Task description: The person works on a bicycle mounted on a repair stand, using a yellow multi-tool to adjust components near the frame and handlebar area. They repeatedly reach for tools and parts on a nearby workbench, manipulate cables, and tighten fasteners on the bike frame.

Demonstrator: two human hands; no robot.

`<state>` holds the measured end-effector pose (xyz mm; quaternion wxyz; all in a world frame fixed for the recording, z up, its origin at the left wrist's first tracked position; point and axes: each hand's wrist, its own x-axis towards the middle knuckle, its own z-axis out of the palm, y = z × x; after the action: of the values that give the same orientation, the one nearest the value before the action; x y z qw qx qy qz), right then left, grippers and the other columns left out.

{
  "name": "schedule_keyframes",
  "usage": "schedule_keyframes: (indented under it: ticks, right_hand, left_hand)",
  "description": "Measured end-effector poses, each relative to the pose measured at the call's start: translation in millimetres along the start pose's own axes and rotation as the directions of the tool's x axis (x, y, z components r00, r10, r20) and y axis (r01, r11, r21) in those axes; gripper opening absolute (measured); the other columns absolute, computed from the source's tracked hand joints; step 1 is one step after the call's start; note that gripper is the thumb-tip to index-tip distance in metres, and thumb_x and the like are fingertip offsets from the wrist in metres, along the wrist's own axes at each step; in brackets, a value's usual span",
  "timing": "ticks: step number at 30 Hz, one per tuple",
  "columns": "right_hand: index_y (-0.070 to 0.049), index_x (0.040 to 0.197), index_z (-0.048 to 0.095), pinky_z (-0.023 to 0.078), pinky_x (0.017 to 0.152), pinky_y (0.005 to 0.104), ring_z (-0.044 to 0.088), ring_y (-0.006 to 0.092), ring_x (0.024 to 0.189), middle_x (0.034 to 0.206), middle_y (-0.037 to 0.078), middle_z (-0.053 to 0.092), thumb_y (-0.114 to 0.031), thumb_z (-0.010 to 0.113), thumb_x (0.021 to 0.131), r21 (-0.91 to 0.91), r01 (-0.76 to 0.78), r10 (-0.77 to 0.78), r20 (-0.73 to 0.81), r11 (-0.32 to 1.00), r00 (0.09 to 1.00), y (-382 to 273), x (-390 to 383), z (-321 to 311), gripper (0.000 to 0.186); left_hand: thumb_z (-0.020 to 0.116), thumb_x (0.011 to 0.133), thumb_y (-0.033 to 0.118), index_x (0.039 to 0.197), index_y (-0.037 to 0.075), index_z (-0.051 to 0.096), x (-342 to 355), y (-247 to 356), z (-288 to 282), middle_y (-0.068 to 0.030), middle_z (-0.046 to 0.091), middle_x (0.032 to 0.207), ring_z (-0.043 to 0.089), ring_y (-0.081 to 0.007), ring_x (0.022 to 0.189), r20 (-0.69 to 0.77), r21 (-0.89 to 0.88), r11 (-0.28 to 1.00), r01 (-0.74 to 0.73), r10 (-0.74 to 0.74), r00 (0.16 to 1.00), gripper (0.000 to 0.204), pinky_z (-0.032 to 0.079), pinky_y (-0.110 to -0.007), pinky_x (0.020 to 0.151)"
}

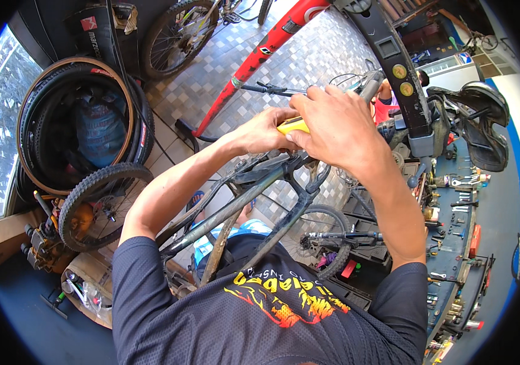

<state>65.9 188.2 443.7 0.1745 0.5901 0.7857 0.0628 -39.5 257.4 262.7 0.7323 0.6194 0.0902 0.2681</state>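
Above the dirty dark bicycle frame [235,207], my two hands come together around a yellow object [294,125]. Only a short yellow piece with a dark edge shows; its kind is hidden by my fingers. My left hand [267,130] closes around its left end, thumb and fingers curled. From the right, my right hand [340,125] wraps over it, with the thumb pressed against its lower edge. The frame stands below my hands, close in front of my shirt. A grey tube [371,86] shows just beyond my right fingers.
A red tube [260,58] and a black post [397,73] rise beyond my hands. Tyres [28,125] and a wheel [77,194] stand at left. A bicycle saddle [485,109] sticks out at right above a tool-covered bench [455,225]. Another person [383,104] is partly visible behind the post.
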Motion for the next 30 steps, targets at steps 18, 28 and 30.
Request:
schedule_keyframes:
  ticks: [18, 28, 30]
  right_hand:
    - [-0.008, 0.068, 0.079, 0.059, 0.061, 0.045, 0.075, 0.0335, 0.064, 0.065, 0.016, 0.072, -0.046, 0.07, 0.091, 0.085, -0.185, 0.202, -0.289, 0.979, 0.936, 11.3, 23.7, 33.1, 0.046]
    - [-0.007, 0.067, 0.078, 0.059, 0.063, 0.0462, 0.074, 0.0339, 0.065, 0.067, 0.017, 0.072, -0.037, 0.066, 0.087, 0.151, -0.126, 0.175, -0.378, 0.981, 0.909, 38.7, 29.9, 49.0, 0.038]
    - [-0.008, 0.068, 0.078, 0.059, 0.064, 0.0469, 0.074, 0.0342, 0.065, 0.067, 0.017, 0.072, -0.037, 0.066, 0.086, 0.189, -0.125, 0.188, -0.362, 0.974, 0.913, 46.8, 32.0, 50.8, 0.037]
  left_hand:
    - [0.064, 0.104, 0.029, 0.121, 0.0, 0.062, -18.4, -0.9, 19.7, -0.005, 0.062, 0.096, 0.063, -0.0134, 0.086, -0.118, -0.234, 0.972, -0.027, -0.001, 0.993, 0.034, 0.055, -0.034, 0.08]
    - [0.05, 0.113, 0.048, 0.12, 0.0, 0.061, -10.6, 1.4, 28.1, -0.0105, 0.064, 0.089, 0.064, -0.0173, 0.08, -0.235, -0.036, 0.999, 0.035, -0.042, 0.971, 0.05, 0.055, -0.036, 0.075]
    - [0.051, 0.112, 0.049, 0.117, -0.002, 0.062, -3.8, 4.6, 31.8, -0.0137, 0.066, 0.087, 0.066, -0.0202, 0.077, -0.284, 0.072, 0.996, 0.056, -0.033, 0.958, 0.052, 0.054, -0.038, 0.074]
